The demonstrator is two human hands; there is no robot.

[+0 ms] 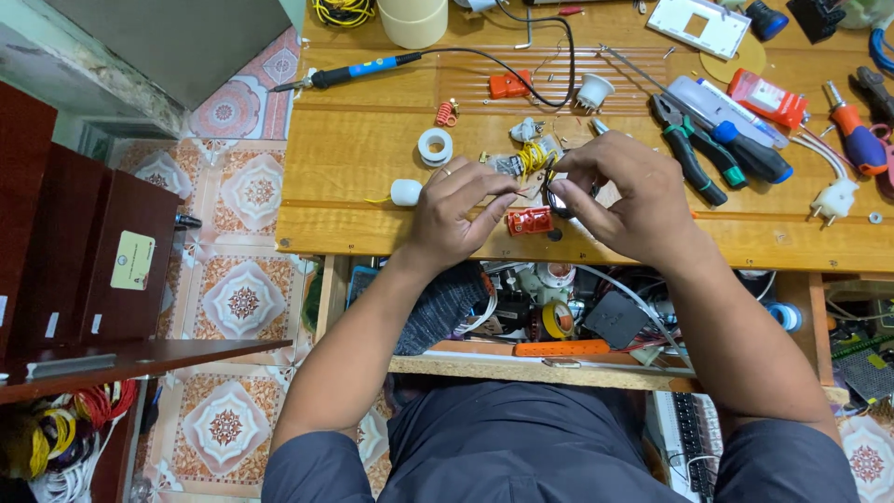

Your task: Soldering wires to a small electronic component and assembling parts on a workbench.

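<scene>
Observed left hand (456,216) and right hand (622,197) raised close together over front edge of wooden workbench (354,149), both pinching a thin black wire (553,199) between fingertips. Noted 1 red plastic part (529,221) lying directly beneath, pliers (687,149) well right.

I count two red plastic parts on the bench (372,149): one (530,221) by my hands, one (509,85) farther back. I see one soldering iron (358,72), one white tape roll (435,146) and two white plugs (833,199) (593,91).

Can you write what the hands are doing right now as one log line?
left hand: pinching thin wire | right hand: holding small black part | red part: on wooden table, under hands
</scene>
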